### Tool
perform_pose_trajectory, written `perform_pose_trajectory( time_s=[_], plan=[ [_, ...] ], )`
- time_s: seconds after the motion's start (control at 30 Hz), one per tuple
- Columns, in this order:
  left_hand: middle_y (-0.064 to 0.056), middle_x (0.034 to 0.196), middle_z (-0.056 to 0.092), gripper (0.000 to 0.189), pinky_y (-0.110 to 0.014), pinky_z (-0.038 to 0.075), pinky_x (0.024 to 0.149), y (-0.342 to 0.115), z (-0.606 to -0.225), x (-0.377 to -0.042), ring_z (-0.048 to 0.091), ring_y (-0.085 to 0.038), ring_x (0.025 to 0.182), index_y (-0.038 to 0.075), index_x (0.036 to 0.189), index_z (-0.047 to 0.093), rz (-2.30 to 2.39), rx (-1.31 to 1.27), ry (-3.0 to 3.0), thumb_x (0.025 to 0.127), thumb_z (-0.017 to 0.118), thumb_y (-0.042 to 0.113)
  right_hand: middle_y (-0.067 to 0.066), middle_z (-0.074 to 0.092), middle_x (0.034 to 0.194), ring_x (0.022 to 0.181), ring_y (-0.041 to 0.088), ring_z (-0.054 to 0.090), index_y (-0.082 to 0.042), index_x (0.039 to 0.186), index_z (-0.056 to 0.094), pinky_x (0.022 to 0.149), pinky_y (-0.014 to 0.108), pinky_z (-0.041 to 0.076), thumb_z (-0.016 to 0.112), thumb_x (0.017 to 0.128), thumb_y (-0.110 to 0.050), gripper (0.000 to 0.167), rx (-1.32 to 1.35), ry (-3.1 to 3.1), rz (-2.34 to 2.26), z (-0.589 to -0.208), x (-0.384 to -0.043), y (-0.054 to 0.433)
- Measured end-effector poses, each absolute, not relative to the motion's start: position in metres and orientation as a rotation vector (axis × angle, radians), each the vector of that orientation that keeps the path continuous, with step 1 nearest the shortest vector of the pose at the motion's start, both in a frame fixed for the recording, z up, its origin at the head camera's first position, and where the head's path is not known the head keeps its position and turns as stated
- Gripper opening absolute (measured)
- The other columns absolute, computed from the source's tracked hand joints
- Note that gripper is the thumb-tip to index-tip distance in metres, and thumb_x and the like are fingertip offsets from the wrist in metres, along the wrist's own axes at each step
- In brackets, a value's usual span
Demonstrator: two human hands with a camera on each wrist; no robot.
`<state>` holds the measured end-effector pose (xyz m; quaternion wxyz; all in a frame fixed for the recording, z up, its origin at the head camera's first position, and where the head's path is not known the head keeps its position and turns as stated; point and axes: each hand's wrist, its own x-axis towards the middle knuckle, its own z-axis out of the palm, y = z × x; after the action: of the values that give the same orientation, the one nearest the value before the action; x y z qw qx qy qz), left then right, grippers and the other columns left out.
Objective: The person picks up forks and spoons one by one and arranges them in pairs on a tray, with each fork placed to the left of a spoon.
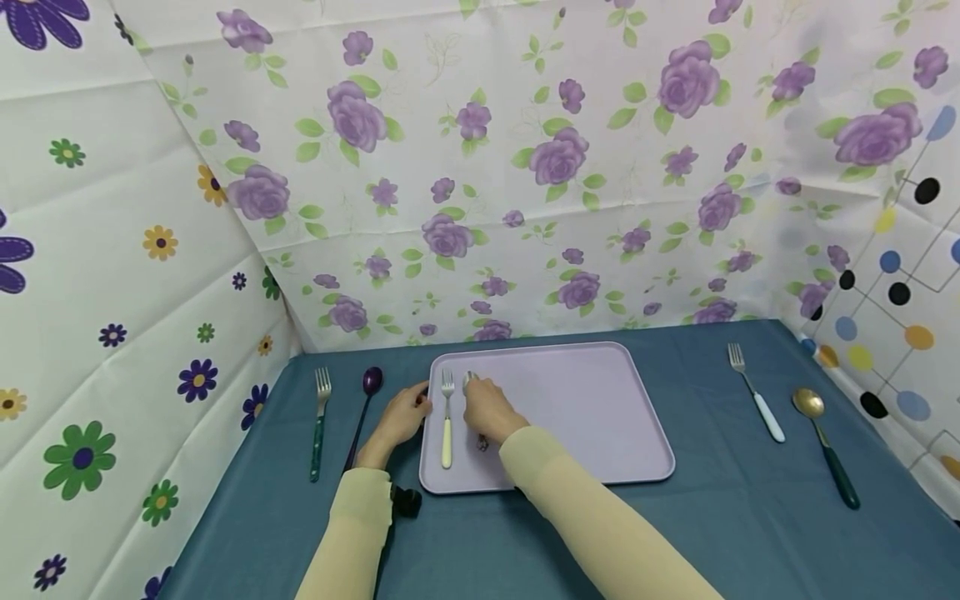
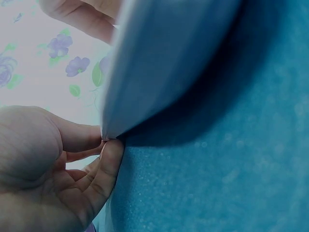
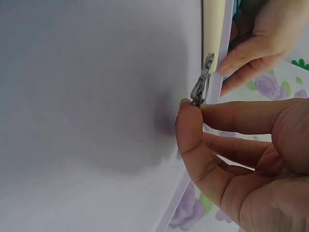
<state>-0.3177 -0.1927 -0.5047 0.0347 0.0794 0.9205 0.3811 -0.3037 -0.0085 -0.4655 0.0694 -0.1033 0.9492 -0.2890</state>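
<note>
A pale lilac tray (image 1: 577,417) lies on the table, and my left hand (image 1: 405,414) pinches its left rim between thumb and fingers. The left wrist view shows that grip of the left hand (image 2: 72,164) at the tray's edge (image 2: 159,63). Over the tray's left part, my right hand (image 1: 491,410) pinches a silver spoon (image 1: 482,442) with an ornate handle end; the hand covers its middle. In the right wrist view, the ornate end of the spoon (image 3: 203,79) sticks out past the fingertips. Left of it, a fork (image 1: 447,429) with a cream handle lies on the tray.
Left of the tray lie a green-handled fork (image 1: 318,433) and a dark purple spoon (image 1: 371,383). At the right are a white-handled fork (image 1: 765,412) and a gold spoon (image 1: 810,403) with a green handle. Flowered cloth (image 1: 487,175) hangs behind the blue-covered table (image 1: 720,533).
</note>
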Motion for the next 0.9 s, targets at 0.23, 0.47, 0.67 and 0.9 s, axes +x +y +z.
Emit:
perform_pose_trajectory(
  time_s=[0.23,0.47,0.67,0.9],
  plan=[
    [-0.013,0.095,0.056,0.044,-0.033,0.045,0.070,-0.193,-0.505,-0.317,0.054,-0.024,0.082,-0.013,0.145,0.051,1.189,0.300,2.862,0.103,0.052,0.002,0.017,0.062,0.084,0.058,0.020,0.062,0.009,0.110,0.067,0.049,0.029,0.053,0.064,0.094,0.008,0.016,-0.249,2.789,-0.903,-0.469,-0.302,-0.016],
    [-0.013,0.096,0.057,0.045,-0.034,0.045,0.070,-0.191,-0.504,-0.317,0.056,-0.023,0.083,-0.011,0.146,0.051,1.183,0.285,2.859,0.104,0.052,0.003,0.020,0.065,0.089,0.062,0.022,0.063,0.010,0.113,0.068,0.051,0.030,0.054,0.065,0.094,0.007,0.020,-0.230,2.819,-0.905,-0.467,-0.298,-0.019],
    [-0.013,0.098,0.058,0.044,-0.035,0.046,0.071,-0.192,-0.504,-0.318,0.056,-0.024,0.085,-0.011,0.147,0.050,1.152,0.274,2.862,0.105,0.052,0.002,0.018,0.065,0.085,0.060,0.021,0.063,0.010,0.113,0.068,0.051,0.030,0.054,0.065,0.094,0.008,0.020,-0.230,2.828,-0.913,-0.468,-0.295,-0.020],
    [-0.013,0.098,0.057,0.045,-0.035,0.045,0.071,-0.192,-0.505,-0.317,0.055,-0.025,0.085,-0.010,0.147,0.050,1.148,0.261,2.850,0.104,0.052,0.003,0.015,0.063,0.080,0.059,0.020,0.063,0.008,0.106,0.068,0.050,0.029,0.053,0.066,0.092,0.009,0.014,-0.257,2.832,-0.913,-0.470,-0.292,-0.020]
  ],
)
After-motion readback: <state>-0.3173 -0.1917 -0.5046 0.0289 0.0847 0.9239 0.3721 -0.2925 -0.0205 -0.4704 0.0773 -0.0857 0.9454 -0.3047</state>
